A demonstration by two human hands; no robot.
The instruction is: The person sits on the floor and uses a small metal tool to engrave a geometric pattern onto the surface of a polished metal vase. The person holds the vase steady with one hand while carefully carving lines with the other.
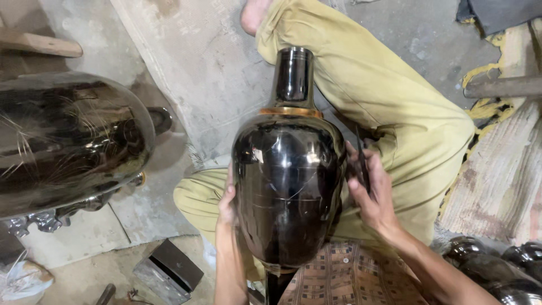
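A large dark, mirror-shiny metal vase [288, 181] with a narrow neck and a copper-coloured band at the shoulder lies across my lap, neck pointing away from me. My left hand [227, 200] presses against its left side. My right hand [370, 189] rests against its right side and grips a thin dark flat tool [361, 158], held upright beside the vase body. My legs in yellow-green trousers [389, 96] lie under and behind the vase.
A big polished metal vessel [68, 141] with ornate feet stands at the left. A small dark metal box [169, 271] lies on the concrete floor near my left arm. More shiny round metal pieces [497, 265] sit at the lower right, beside a striped mat [502, 181].
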